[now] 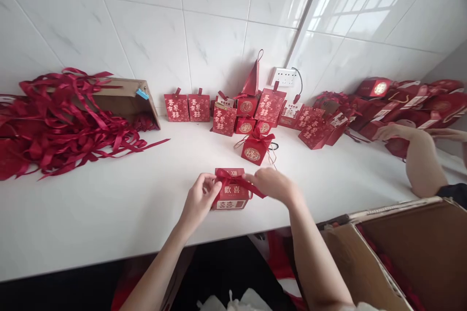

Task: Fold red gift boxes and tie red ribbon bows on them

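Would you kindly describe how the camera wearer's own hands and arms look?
The left hand and right hand are ungloved, with no rings, watches or bracelets visible. Both forearms are bare of sleeves; a little white clothing shows at the bottom edge.

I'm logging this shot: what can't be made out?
All in the head view:
Red box: underside, hidden against the tabletop.
Right hand: palm, hidden by the hand's own back.
Ribbon pile: left end, cut by left edge.
Carton: near end, cut by bottom edge.
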{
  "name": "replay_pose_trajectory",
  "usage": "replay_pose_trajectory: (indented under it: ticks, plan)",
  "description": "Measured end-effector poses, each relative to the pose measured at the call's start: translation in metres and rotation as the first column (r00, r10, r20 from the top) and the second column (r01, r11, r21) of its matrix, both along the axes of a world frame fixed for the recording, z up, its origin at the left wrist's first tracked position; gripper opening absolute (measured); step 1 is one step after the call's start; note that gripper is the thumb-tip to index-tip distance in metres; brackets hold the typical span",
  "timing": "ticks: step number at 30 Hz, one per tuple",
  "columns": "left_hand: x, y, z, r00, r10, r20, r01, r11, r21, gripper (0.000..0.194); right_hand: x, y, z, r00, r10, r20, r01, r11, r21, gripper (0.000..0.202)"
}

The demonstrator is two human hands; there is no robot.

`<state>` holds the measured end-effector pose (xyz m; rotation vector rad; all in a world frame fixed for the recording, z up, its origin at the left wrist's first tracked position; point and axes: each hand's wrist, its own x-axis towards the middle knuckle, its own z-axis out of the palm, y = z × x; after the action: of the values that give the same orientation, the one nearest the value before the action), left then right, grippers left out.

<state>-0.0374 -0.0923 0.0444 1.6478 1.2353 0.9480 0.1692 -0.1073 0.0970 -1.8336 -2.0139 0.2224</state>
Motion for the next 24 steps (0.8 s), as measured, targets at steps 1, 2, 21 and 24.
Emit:
replay_pose_trajectory:
  ticks: [1,2,21,24]
  plan:
    - [0.000,-0.004,0.003,0.999,-0.030,-0.023,0.030,0.999,-0.028,0.029,-0.004,-0.013,-0.010,0.999,0.019,-0.037,-0.021,0.998,-0.061,0.043]
    - [0.000,-0.008,0.007,0.998,-0.051,-0.047,0.049,0.997,-0.054,0.028,-0.007,-0.024,-0.018,0.996,0.026,-0.091,-0.038,0.991,-0.129,0.047]
    - [0.010,0.061,0.031,0.874,-0.400,-0.277,0.462,0.860,0.218,0.019,-0.097,-0.028,-0.064,0.997,-0.069,-0.042,0.081,0.852,0.517,0.030]
    - [0.015,0.061,0.033,0.816,-0.476,-0.329,0.535,0.837,0.114,0.018,-0.100,-0.026,-0.073,0.998,-0.005,0.061,-0.027,0.850,0.525,0.020]
